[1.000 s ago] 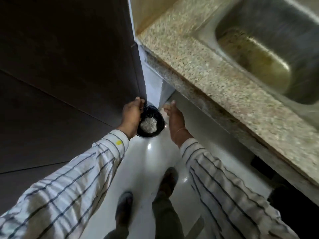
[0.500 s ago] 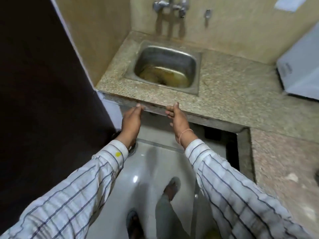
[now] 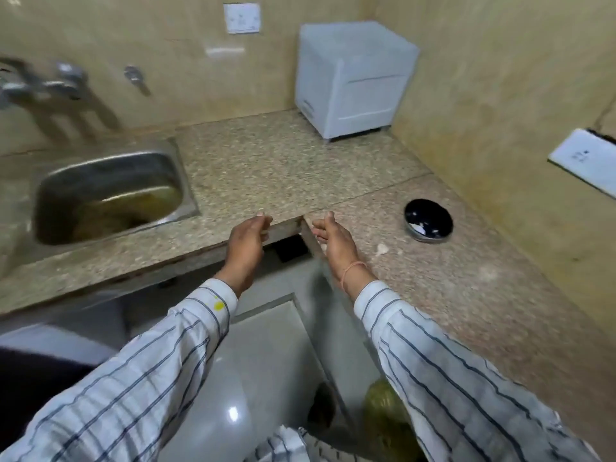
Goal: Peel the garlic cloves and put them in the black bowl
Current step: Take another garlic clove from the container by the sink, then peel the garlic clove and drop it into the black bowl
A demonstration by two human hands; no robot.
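The speckled granite counter point(image 3: 283, 168) wraps round the corner in front of you. The steel sink point(image 3: 110, 195) is sunk into it at your left, and a white box-shaped appliance point(image 3: 353, 81) stands at the back against the wall. The taps above the sink are smeared by motion.

Your left hand point(image 3: 248, 243) and right hand point(image 3: 333, 243) hang side by side over the counter's inner corner, palms facing each other, fingers loosely curled and holding nothing.

The round black bowl with a shiny steel outside point(image 3: 428, 225) sits upright on the counter, mouth up, to the right of your right hand and apart from it. Being round, it has no long axis. A few white flecks point(image 3: 418, 226) lie inside, too small to identify. A small pale scrap point(image 3: 381, 249) lies on the counter between right hand and bowl; you cannot tell whether it is clove or peel.

Half a second ago the sink lay straight ahead of your hands and the bowl was out of sight. The view has since swung right.
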